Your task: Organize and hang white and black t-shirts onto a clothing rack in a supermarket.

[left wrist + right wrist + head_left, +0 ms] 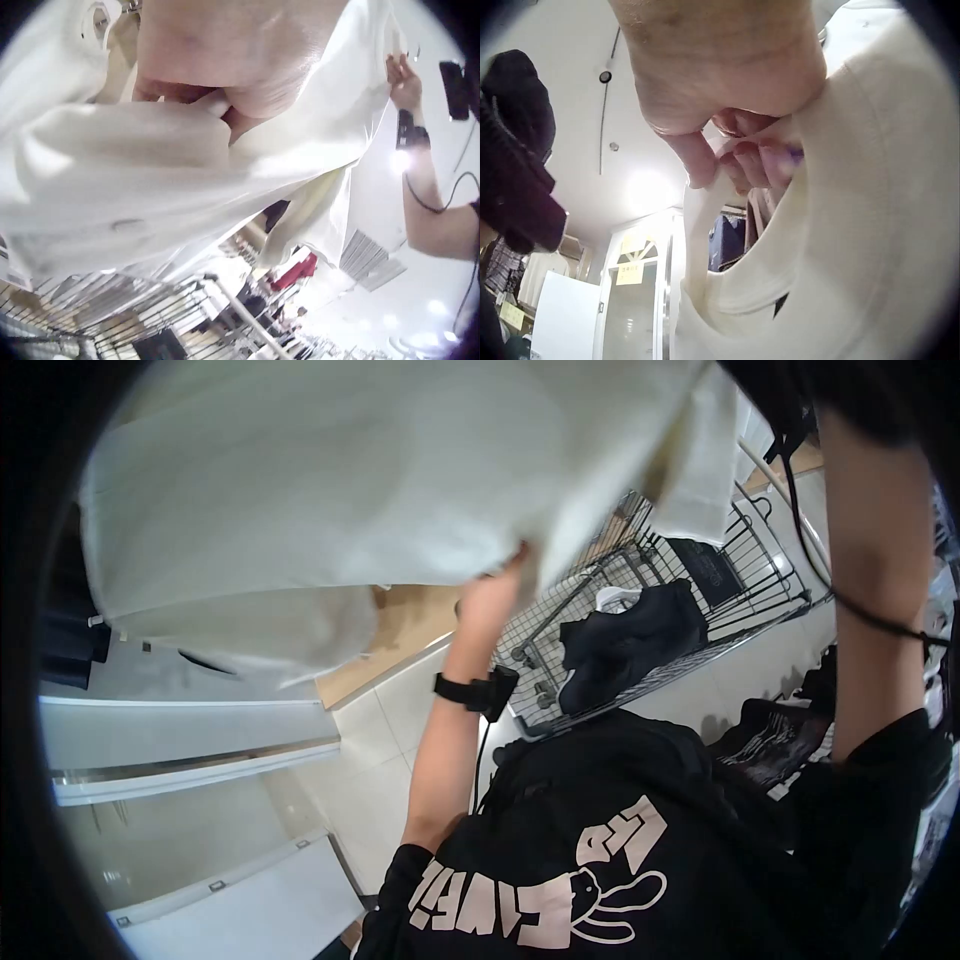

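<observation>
A white T-shirt [330,480] is spread across the upper part of the head view. My left hand [495,595] grips it by its lower edge, and fabric bunches under the curled fingers of the left hand [232,56] in the left wrist view. Up at the collar, my right hand [727,82] pinches the T-shirt [870,195], its fingers showing through the neck opening. The left wrist view shows that raised right hand [406,86] at the far end of the cloth; in the head view it is hidden in the dark corner.
Below the shirt stands a wire shopping cart [775,595] holding a black garment [640,635] with a white hanger [615,597]. White shelving [190,745] lies to the left. Dark clothes [775,735] are at the right. A black cable [870,600] crosses my right arm.
</observation>
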{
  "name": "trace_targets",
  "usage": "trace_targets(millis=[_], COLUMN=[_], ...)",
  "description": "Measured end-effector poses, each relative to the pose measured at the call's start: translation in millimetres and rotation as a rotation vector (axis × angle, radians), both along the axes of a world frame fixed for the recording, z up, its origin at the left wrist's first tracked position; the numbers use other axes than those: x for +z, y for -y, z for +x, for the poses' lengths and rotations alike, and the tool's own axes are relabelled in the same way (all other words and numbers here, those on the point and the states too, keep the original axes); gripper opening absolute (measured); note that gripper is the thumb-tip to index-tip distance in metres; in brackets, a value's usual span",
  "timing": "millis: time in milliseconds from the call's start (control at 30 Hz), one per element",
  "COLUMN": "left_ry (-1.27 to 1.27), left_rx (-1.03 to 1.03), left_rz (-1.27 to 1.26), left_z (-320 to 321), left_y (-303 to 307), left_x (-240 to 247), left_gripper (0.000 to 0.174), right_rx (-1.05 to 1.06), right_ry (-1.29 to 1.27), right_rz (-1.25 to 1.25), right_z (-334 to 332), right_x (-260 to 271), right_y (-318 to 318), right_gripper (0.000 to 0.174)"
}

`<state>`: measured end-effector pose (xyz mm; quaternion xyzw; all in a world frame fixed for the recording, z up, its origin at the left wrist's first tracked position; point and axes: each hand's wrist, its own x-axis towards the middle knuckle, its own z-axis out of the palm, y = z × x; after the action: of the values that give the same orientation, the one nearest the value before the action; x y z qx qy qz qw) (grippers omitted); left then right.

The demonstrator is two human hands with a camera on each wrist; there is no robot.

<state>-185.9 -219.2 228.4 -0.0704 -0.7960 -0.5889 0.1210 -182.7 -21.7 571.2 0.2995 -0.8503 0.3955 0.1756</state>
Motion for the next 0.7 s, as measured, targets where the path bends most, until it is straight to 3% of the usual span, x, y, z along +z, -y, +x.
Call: trace_targets(millis=[67,100,133,200,233,267,367,433,467,533,633,700], left_ry=[0.204,0.159,0.118,-0.338,-0.237,0.036,0.152,0.633,0.647,0.717,0.836,0.874], left_rx=[-0.079,-0.191,-0.393,-0.344,-0.373,-0.515,-0.738,-0.778,-0.791,-0.993,-0.857,-0.811], left_rz=[-0.154,-0.134,0.052,-0.850,-0.691,-0.480,-0.466,-0.327,-0.328,-0.682,-0.615,-0.597], left_z=[4.4,3.3,16.6,36.9,51.7,66.9,108.9,108.5,110.5,102.5,112.6,115.4], left_y=[-53.6,-73.5,-88.1,-124.5,-137.3,-146.7,-150.6,-149.5,-147.7,-144.2,-140.4,-111.7], left_x=[-28.7,-67.5,-85.1,-127.2,-134.7,-111.5,-194.4,-176.8,-173.1,-173.1,-181.4,-187.0], left_gripper=[0.039,0.043,0.046,0.042,0.039,0.038,0.042,0.040,0.040,0.043,0.046,0.046], right_rx=[0.006,0.008,0.009,0.006,-0.002,0.034,-0.030,-0.055,-0.015,-0.092,-0.097,-0.091], right_ry=[0.057,0.081,0.118,0.229,0.311,0.269,0.450,0.665,0.685,0.889,1.042,1.187], right_rz=[-0.008,-0.019,-0.030,-0.064,-0.078,-0.114,-0.162,-0.132,-0.216,0.033,0.172,0.081], right_z=[-12.9,-16.8,-21.0,-33.1,-37.6,-43.3,-48.5,-57.2,-56.4,-70.9,-78.0,-77.7], right_x=[-22.9,-36.2,-52.5,-100.4,-126.6,-162.4,-252.6,-308.2,-346.4,-402.9,-518.0,-591.9], right_y=[-34.0,-47.7,-62.0,-91.0,-102.6,-116.3,-146.1,-155.9,-162.3,-171.1,-183.8,-163.8], right_gripper=[0.037,0.037,0.038,0.038,0.038,0.040,0.039,0.035,0.033,0.042,0.062,0.064])
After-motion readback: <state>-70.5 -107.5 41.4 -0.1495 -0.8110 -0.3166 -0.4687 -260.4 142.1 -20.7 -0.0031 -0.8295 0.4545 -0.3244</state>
